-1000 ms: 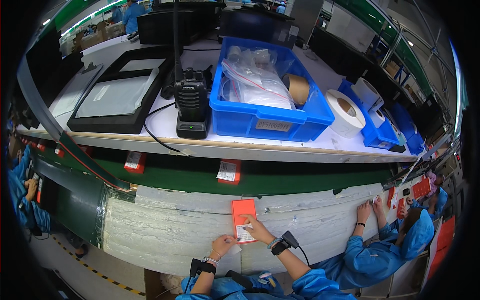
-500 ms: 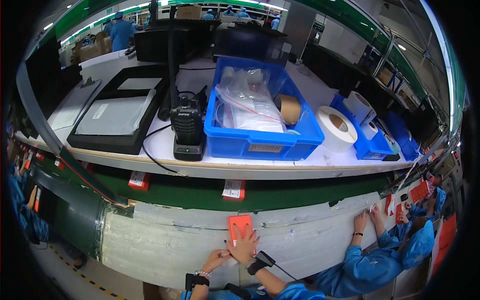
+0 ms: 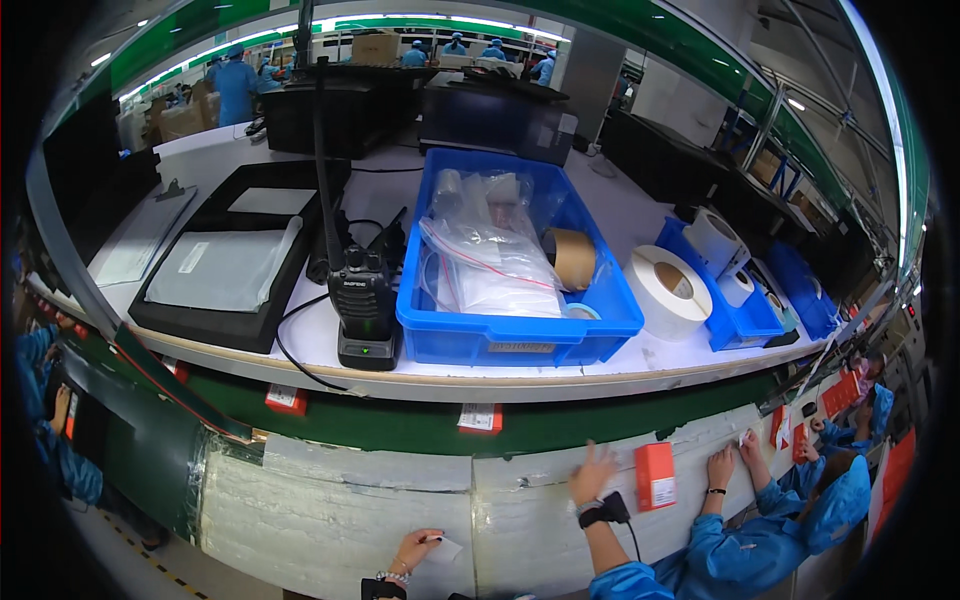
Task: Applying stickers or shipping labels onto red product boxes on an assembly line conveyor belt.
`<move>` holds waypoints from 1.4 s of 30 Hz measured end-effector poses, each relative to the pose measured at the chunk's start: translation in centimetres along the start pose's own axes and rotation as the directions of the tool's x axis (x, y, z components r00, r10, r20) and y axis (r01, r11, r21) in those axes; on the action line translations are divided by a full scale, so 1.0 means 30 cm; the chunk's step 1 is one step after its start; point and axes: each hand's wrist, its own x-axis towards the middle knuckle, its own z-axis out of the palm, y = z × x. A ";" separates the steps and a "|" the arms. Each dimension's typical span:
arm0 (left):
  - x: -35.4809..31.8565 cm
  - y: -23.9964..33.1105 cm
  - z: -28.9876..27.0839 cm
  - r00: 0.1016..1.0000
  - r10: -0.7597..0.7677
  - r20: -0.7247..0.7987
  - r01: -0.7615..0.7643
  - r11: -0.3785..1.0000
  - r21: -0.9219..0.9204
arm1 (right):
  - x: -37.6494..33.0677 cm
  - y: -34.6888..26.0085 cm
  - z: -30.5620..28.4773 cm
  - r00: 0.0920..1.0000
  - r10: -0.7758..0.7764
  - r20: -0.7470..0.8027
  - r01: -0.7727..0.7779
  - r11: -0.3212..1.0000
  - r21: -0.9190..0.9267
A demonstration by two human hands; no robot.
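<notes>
A small white slip (image 3: 447, 549), perhaps a label, is pinched between the fingertips of my left hand (image 3: 414, 551), low over the pale work surface (image 3: 330, 505). My right hand (image 3: 594, 476) has its fingers spread and holds nothing; its fingertips are a little blurred. Just to the right of it, apart from the fingers, a red box (image 3: 655, 476) with a white label at its lower end lies on the same surface.
Beyond the work surface runs a green conveyor belt (image 3: 375, 425) carrying red boxes (image 3: 481, 417). Above it, a shelf holds a walkie-talkie (image 3: 364, 310), a blue bin (image 3: 520, 342) of plastic bags and tape, and a label roll (image 3: 668, 292). A co-worker in blue (image 3: 745, 545) sits close at right.
My right hand has come off the red box and moved right. The box now lies farther right. My hands have parted, and the white slip shows in my left fingers. The view has tilted up slightly.
</notes>
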 end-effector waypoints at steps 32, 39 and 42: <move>-0.041 0.116 0.105 0.951 0.157 -0.266 -0.102 0.973 0.207 | -0.559 -0.339 -0.201 0.914 -0.398 0.080 0.315 0.820 0.477; -0.052 0.235 0.147 0.900 0.308 -0.309 -0.256 0.946 0.200 | -0.379 -0.330 -0.225 0.904 -0.408 0.129 0.026 0.353 0.935; -0.056 0.253 0.165 0.911 0.320 -0.260 -0.263 0.937 0.231 | -0.334 -0.345 -0.322 0.753 -0.623 0.212 -0.138 0.166 0.976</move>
